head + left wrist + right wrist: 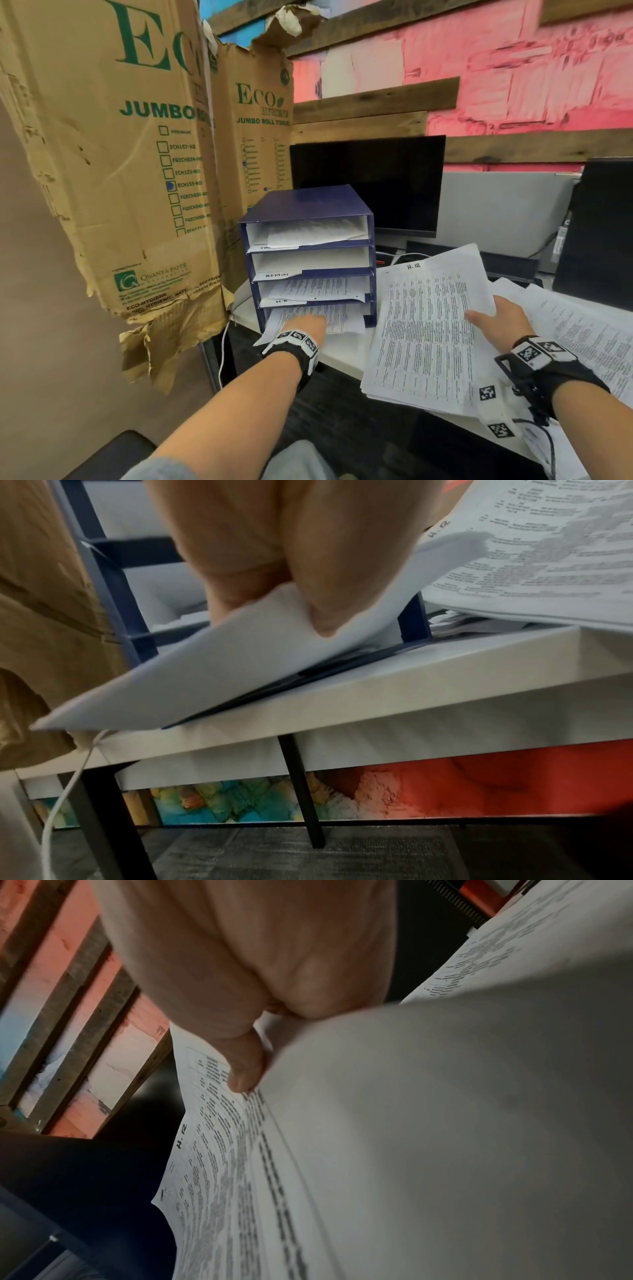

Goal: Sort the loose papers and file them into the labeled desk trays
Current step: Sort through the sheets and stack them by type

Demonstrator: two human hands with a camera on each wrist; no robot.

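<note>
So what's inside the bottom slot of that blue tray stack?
The bottom slot of the tray stack holds printed sheets sticking out. The left hand pinches them, hiding part. Its label cannot be seen.

White desk (339, 356) bears blue tray stack (308, 257), loose papers (575, 329), monitor (370, 181).

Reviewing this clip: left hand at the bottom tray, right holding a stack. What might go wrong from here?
1. The sheet the left hand pinches sticks out of the bottom tray, past the desk edge; let go now, it may slide to the floor.
2. The right hand grips the stack by one edge only; the stack overhangs the desk and sheets could fan out or slip.
3. The top page reads H.R; it could be misfiled, as the tray labels are partly covered.
</note>
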